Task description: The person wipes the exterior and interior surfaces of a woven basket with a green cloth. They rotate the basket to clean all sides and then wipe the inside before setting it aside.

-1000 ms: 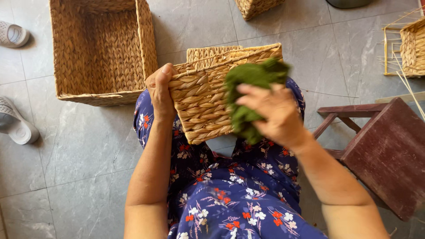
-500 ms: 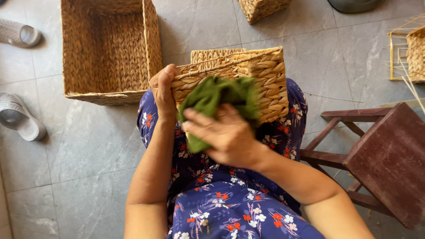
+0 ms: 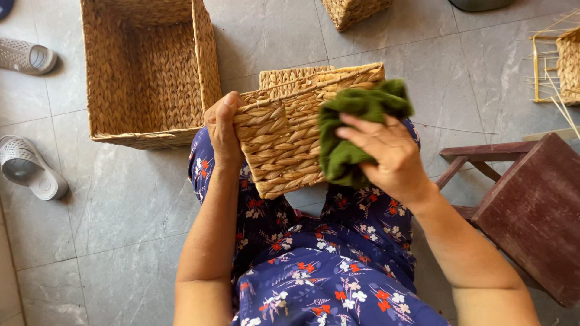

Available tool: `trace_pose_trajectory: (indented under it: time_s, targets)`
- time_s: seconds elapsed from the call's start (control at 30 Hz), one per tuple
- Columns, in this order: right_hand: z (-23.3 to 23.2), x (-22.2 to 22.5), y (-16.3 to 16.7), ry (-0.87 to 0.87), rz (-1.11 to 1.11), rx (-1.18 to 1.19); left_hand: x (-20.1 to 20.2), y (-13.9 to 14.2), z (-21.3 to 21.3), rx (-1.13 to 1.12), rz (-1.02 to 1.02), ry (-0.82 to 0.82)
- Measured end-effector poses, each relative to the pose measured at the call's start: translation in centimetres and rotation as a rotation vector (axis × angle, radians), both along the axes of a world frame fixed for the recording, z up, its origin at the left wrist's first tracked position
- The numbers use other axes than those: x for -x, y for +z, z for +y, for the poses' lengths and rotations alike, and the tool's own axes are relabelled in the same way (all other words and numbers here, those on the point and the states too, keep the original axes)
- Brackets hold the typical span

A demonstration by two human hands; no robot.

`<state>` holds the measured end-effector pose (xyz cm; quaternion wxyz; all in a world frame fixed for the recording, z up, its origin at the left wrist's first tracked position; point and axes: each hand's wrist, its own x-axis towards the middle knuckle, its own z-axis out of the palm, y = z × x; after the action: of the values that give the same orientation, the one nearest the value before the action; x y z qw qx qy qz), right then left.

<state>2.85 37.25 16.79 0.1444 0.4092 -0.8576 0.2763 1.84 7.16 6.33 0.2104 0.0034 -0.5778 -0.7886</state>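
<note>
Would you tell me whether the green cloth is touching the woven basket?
Touching: the head view shows the green cloth pressed against the woven basket.

Grey tiled floor [image 3: 121, 205], dark red wooden stool [image 3: 531, 205], daylight from above

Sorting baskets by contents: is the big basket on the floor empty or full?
Empty: the large woven basket stands upright on the floor, its bare woven bottom showing.

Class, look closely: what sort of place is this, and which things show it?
Probably a home basket-weaving workspace: finished woven baskets stand on the tiled floor, a half-made basket frame sits by loose reeds, and sandals lie nearby.
</note>
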Motion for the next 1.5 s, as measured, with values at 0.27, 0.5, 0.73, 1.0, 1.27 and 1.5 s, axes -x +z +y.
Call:
trace_pose_trajectory:
  time_s: [0.27,0.5,0.73,1.0,1.27,1.5]
  targets:
    - [-4.7,-2.5,-1.1,0.012,0.104,0.0,-0.4,0.3,0.2,0.048,0.028,0.013]
    - [-12.1,-3.7,-0.7,0.324,0.022,0.029,-0.3,0.6,-0.7,0.04,-0.091,0.014]
    - [-4.2,-0.2,-1.6,0.124,0.128,0.01,-0.2,0.4,0.2,0.034,0.038,-0.037]
    - [-0.4,-0.2,-0.1,-0.213,0.041,0.022,0.0,0.4,0.5,0.037,0.008,0.004]
    - [-8.6,-2.3,-0.9,0.064,0.023,-0.073,0.0,0.5,-0.5,-0.032,-0.023,0.058]
    - [-6.6,-0.3,0.5,0.092,0.19,-0.027,0.1,0.4,-0.5,-0.045,-0.11,0.002]
